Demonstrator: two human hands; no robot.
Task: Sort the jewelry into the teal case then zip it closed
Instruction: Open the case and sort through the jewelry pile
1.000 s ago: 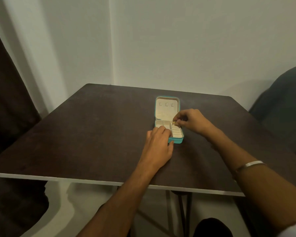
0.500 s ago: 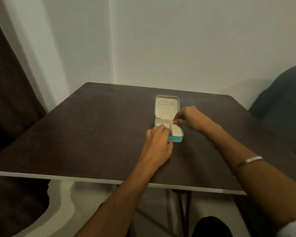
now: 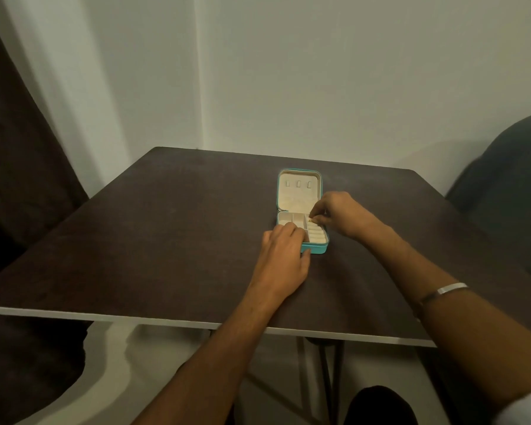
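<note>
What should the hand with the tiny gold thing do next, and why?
Probably press it down into the ring rolls. The right hand pinches a small gold piece right at the top of those rolls in the open teal case, so it looks nearly seated. The left hand rests on the case's near corner, steadying it. What kind of jewelry it is, I cannot tell.

Single head-worn wide-angle view, facing forward and down over the table, near arm's reach.

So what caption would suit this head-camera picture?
Left hand steadies the open teal case while the right hand pinches a small gold piece over it.
</note>
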